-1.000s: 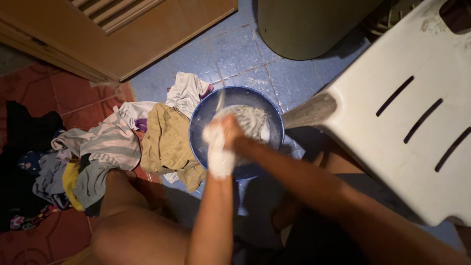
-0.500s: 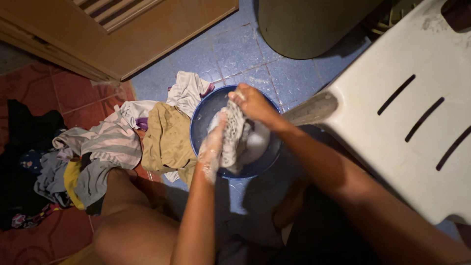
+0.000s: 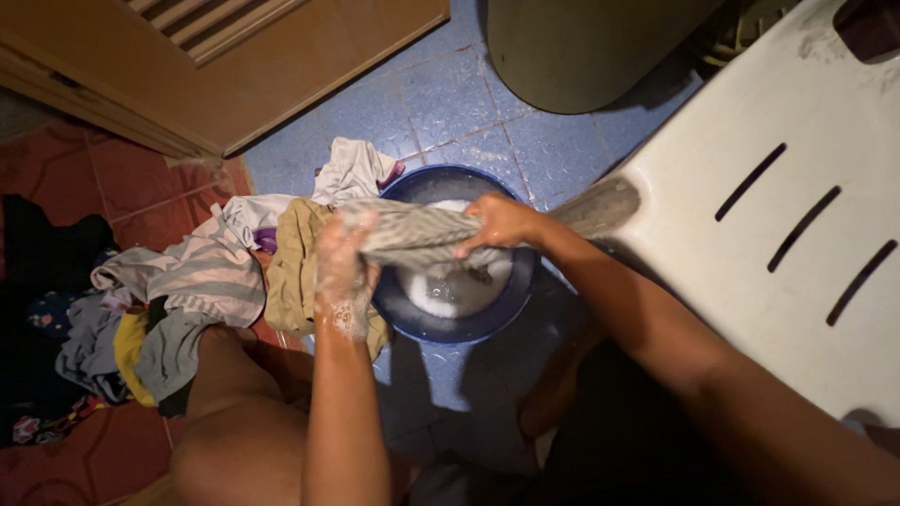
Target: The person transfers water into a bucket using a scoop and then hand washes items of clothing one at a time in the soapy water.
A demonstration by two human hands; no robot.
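Note:
A wet grey striped cloth [image 3: 417,232] is stretched sideways over a blue basin [image 3: 469,323] of soapy water. My left hand [image 3: 345,267], covered in suds, grips the cloth's left end above the basin's left rim. Its right end is held by my right hand [image 3: 499,223], over the middle of the basin. The cloth hangs just above the foam.
A heap of clothes [image 3: 202,281] lies left of the basin, with a tan garment [image 3: 300,272] nearest it. A white plastic chair [image 3: 778,206] stands at the right, a dark green bin [image 3: 581,47] behind the basin, a wooden door [image 3: 234,66] at top left. My bare knee [image 3: 234,440] is at lower left.
Both hands moved apart and pulled the bunched cloth out into a horizontal stretch; my left hand shifted left past the basin's rim.

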